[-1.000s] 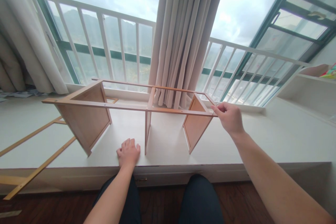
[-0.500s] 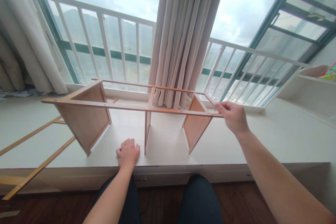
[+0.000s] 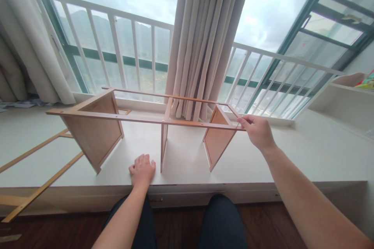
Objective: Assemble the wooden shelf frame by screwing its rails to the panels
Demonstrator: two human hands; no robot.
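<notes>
A wooden shelf frame (image 3: 137,118) stands on the white ledge, with two long rails on top and three upright panels beneath. At the right end of its near rail, my right hand (image 3: 259,131) is closed, thumb and fingertips pinching a thin metal tool (image 3: 238,124) that looks like a hex key. Its lower tip is at a bolt spot on the rail, above the right panel (image 3: 219,140). My left hand (image 3: 142,170) lies palm down on the ledge, fingers a little curled and holding nothing, left of the middle panel (image 3: 164,146).
Another wooden frame (image 3: 46,184) leans past the ledge's front edge at the left. The white ledge (image 3: 280,159) runs below the window railing (image 3: 134,42). A beige curtain (image 3: 207,42) hangs behind the shelf. At the right is a white cubby (image 3: 344,101).
My right hand has shifted slightly left along the rail, and the thin tool now shows beyond the fingertips. My left hand and the shelf frame look unmoved.
</notes>
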